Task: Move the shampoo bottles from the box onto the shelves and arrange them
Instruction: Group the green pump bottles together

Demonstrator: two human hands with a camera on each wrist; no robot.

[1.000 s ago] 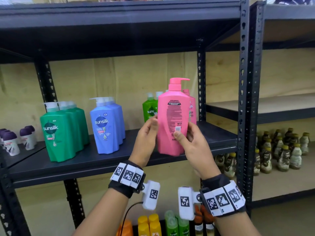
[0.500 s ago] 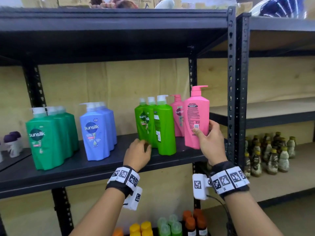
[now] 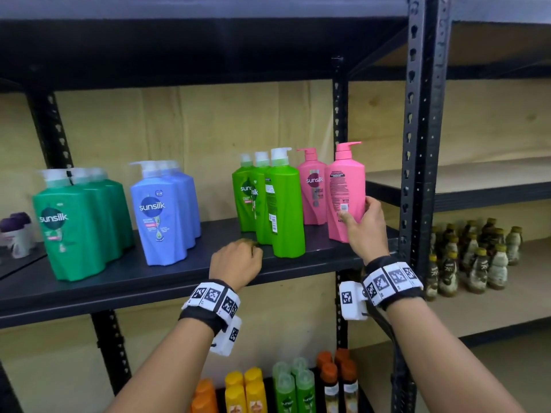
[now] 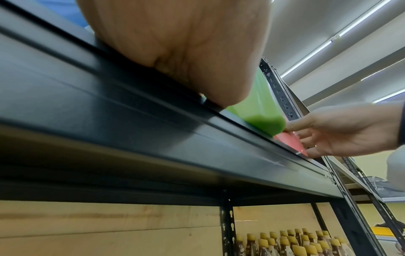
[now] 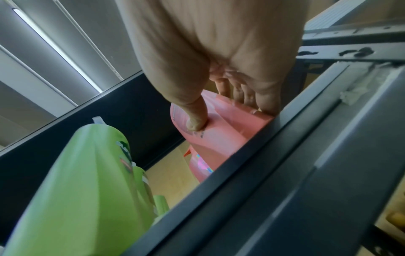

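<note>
My right hand point(image 3: 362, 225) grips a pink pump bottle point(image 3: 346, 186) with its back label toward me, thumb on the front face. The bottle stands upright at the right end of the dark shelf point(image 3: 119, 281), in front of a second pink bottle point(image 3: 313, 186). In the right wrist view, the thumb and fingers of the right hand point(image 5: 219, 112) clasp the pink bottle point(image 5: 219, 135) low down. My left hand point(image 3: 238, 257) rests on the shelf with loosely curled fingers, holding nothing, just left of the light green bottles point(image 3: 283, 204). In the left wrist view the left hand point(image 4: 186, 43) shows only its palm.
Blue bottles point(image 3: 164, 213) and dark green bottles point(image 3: 77, 225) stand further left on the same shelf. A perforated upright post point(image 3: 420, 144) rises just right of the pink bottle. Small brown bottles point(image 3: 471, 257) fill the neighbouring low shelf. Coloured bottles point(image 3: 283, 386) stand below.
My left hand let go of the pink bottle and dropped onto the shelf. My right hand carried the bottle rightward to the shelf's right end, beside the other pink one.
</note>
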